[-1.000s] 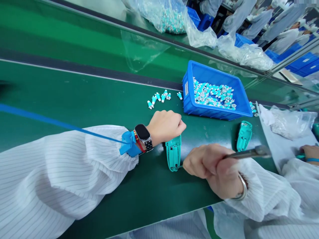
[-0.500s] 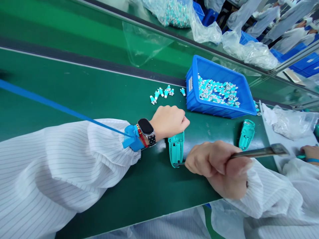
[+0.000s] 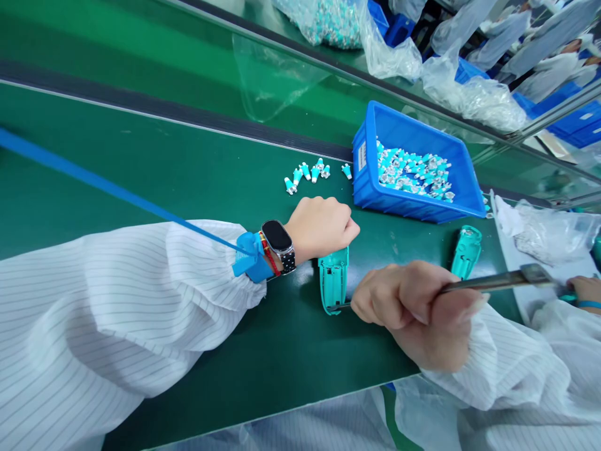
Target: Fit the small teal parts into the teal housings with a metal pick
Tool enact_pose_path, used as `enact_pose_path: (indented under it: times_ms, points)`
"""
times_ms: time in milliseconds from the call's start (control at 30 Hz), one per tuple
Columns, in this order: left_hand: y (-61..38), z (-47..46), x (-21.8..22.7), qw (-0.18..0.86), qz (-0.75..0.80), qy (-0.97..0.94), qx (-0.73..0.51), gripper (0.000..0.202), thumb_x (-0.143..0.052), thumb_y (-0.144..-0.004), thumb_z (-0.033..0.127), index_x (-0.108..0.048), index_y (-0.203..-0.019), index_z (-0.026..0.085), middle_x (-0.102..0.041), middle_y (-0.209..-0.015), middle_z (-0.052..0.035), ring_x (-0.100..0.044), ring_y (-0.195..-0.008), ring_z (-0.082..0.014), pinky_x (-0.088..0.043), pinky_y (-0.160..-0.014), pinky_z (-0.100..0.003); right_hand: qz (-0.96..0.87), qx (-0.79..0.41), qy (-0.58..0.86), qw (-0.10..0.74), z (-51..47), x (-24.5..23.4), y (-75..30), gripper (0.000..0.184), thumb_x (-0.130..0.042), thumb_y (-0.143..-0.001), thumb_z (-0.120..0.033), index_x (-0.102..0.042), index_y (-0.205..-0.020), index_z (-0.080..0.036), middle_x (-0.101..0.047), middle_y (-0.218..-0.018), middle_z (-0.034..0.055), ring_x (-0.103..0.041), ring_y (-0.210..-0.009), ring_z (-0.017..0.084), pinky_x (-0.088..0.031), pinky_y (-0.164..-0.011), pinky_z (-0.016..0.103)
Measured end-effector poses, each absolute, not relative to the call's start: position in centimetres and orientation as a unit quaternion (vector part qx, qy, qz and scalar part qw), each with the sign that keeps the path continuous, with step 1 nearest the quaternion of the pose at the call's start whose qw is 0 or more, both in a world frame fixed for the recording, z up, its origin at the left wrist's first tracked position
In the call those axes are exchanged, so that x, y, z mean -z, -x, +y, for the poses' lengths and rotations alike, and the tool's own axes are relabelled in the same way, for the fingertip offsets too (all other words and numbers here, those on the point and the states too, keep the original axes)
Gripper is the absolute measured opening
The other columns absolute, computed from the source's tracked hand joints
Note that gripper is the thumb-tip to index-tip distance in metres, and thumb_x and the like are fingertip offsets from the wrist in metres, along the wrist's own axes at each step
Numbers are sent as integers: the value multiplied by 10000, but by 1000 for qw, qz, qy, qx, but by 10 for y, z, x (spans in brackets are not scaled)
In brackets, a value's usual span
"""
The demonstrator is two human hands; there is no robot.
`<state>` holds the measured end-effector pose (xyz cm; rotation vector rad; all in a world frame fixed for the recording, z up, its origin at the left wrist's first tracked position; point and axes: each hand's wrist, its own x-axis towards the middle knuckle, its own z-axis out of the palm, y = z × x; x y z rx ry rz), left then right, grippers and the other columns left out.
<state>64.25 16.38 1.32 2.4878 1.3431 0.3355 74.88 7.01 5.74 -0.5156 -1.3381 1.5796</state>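
A teal plastic shell half (image 3: 333,285) lies open side up on the green workbench (image 3: 263,382). Over its far end is my left hand (image 3: 322,228), closed with the knuckles up; the fingers' undersides are hidden, and they seem to hold the shell down. My right hand (image 3: 413,313) is wrapped round a slim metal tool (image 3: 498,282) that looks like tweezers. The tool's thin tip reaches the shell's near end, while its wider back end sticks out to the right past my thumb.
A blue bin (image 3: 422,210) holds many small teal-and-white parts, and several similar parts (image 3: 305,172) lie left of it. Another teal shell (image 3: 466,250) is to the right. Beyond it, a co-worker's hand (image 3: 586,288) shows near a bag (image 3: 544,235). A blue strap (image 3: 117,193) runs from my left wrist.
Almost nothing differs. The view has shifted slightly, and the back end of the metal tool has moved a little to the right. Both hands keep their places at the shell.
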Motion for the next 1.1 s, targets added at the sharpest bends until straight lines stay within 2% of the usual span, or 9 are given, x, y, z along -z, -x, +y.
enact_pose_path:
  times_ms: [400,633,733,867,967,1100]
  points:
    - [-644,164,-11,148,464,-865,-121,391,-315,-802,300,-665,-742,138,-627,-675,-103,-604,-680,-242,-340,-565,-315,-542,-640,237,489,65,-60,-748,545,-503,-857,-501,-211,-532,-175,-178,-421,-63,-162,-347,70,-149,-376,230]
    - [-644,163,-15,155,468,-863,-108,391,-317,-805,296,-667,-752,131,-634,-700,-111,-612,-706,-249,-355,-587,-319,-562,-625,241,486,65,-59,-747,537,-460,-880,-517,-209,-550,-175,-192,-425,-61,-185,-348,68,-154,-375,216]
    - [-645,164,-17,159,470,-863,-94,383,-324,-803,292,-673,-780,135,-647,-749,-120,-616,-749,-262,-376,-618,-330,-575,-621,236,478,67,-55,-749,507,-452,-890,-482,-200,-571,-180,-221,-435,-55,-228,-349,72,-146,-373,207]
    - [-645,165,-18,157,471,-864,-88,383,-327,-806,297,-675,-793,137,-651,-759,-121,-619,-757,-262,-388,-632,-333,-575,-620,205,493,70,-44,-749,417,-414,-916,-435,-268,-609,-195,-188,-451,-71,-173,-352,57,-155,-380,189]
    - [-644,164,-16,152,473,-864,-82,383,-323,-809,304,-664,-751,139,-652,-741,-122,-622,-722,-263,-382,-603,-331,-574,-626,184,495,71,-43,-749,383,-409,-920,-419,-297,-629,-197,-210,-476,-70,-188,-379,53,-173,-394,186]
    - [-640,161,-12,145,472,-866,-81,368,-313,-822,303,-638,-725,160,-654,-722,-104,-626,-692,-260,-370,-575,-322,-538,-649,263,469,78,-60,-761,394,-343,-951,-417,-274,-634,-195,-222,-498,-71,-199,-405,54,-206,-403,182]
